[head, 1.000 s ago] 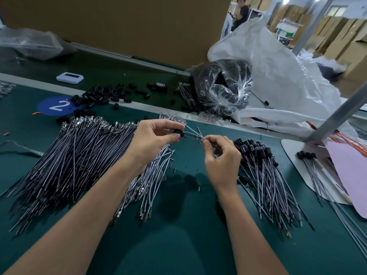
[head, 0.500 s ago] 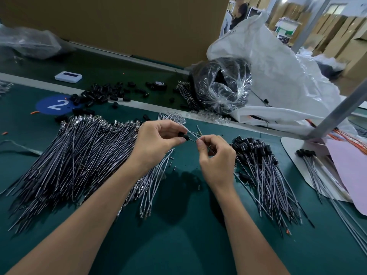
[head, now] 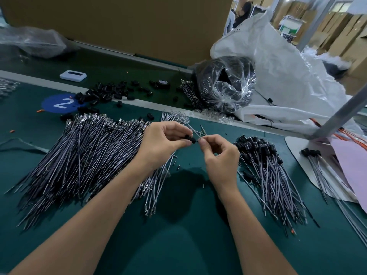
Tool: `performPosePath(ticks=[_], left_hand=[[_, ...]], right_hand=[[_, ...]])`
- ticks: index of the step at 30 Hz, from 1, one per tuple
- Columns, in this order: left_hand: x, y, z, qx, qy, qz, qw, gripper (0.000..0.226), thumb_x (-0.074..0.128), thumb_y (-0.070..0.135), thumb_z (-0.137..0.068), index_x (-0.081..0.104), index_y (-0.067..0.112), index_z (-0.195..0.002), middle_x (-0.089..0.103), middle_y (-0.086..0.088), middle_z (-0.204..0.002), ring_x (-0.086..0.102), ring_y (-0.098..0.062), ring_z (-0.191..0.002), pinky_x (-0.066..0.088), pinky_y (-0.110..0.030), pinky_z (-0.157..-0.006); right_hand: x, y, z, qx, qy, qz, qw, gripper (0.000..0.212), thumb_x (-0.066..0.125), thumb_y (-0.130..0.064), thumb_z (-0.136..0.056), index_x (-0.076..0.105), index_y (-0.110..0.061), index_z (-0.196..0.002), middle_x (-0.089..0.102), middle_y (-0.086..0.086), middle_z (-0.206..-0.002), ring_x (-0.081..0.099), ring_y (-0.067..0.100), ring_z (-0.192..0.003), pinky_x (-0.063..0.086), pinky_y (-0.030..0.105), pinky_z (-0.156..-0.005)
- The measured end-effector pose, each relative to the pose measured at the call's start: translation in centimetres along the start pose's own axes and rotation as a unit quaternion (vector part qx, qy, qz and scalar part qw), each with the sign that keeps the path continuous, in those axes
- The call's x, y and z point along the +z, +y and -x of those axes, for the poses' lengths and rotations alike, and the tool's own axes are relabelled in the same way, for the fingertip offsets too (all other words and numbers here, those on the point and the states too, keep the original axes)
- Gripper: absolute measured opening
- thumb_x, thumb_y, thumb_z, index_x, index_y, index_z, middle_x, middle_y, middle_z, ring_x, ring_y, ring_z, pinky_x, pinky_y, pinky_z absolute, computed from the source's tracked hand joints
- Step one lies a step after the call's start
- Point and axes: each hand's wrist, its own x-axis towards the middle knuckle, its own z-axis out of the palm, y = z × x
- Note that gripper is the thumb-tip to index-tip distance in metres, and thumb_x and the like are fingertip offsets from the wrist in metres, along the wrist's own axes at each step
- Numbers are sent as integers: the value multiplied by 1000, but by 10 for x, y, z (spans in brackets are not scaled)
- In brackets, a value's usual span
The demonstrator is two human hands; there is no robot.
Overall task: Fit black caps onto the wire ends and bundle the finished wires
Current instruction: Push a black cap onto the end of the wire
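Over the green desk (head: 188, 231) the left hand (head: 164, 140) pinches a black cap (head: 187, 138); the right hand (head: 221, 157) fingers (head: 204, 142) pinch a wire (head: 195, 133) beside it, between the uncapped pile (head: 79, 153) and the capped pile (head: 270, 171)

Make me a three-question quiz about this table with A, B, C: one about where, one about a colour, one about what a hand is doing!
1. Where is the pile of capped wires? A. Right of the right hand. B. On the floor. C. In a lap.
2. What colour is the sticker with the 2? A. Red. B. Yellow. C. Blue.
3. What is the left hand doing? A. Lying flat. B. Pinching a black cap. C. Waving.
Answers: 1 A, it lies beside that hand. 2 C, blue around a white 2. 3 B, thumb and finger squeeze the cap; the right hand pinches a wire.
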Motion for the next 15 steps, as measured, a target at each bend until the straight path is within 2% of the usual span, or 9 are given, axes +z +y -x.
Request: performPosePath(ticks=[5, 10, 15], left_hand=[[-2, -1, 1, 1, -2, 11, 1000, 22, 77, -10, -71, 75, 3, -89, 76, -7, -85, 74, -17, -82, 57, -22, -76], [1, -2, 2, 8, -3, -22, 1000, 24, 80, -9, -69, 76, 9, -84, 77, -4, -82, 74, -14, -78, 57, -22, -76], [-1, -4, 0, -5, 8, 1, 1000, 24, 79, -9, -70, 76, 9, -86, 77, -4, -82, 74, -15, -78, 57, -22, -76]], right_hand=[[-2, -1, 2, 5, -20, 10, 1000, 16, 70, -4, -86, 69, -16, -76, 63, -7, -64, 53, 3, -57, 41, 12, -55], [1, -1, 4, -22, -6, 43, 999, 14, 70, -4, -85, 68, -13, -75, 58, -16, -63, 54, -2, -57, 37, 6, -57], [-1, -3, 2, 25, -31, -20, 999, 23, 71, -9, -86, 68, -26, -71, 69, -7, -63, 62, 7, -58, 51, 21, -60]])
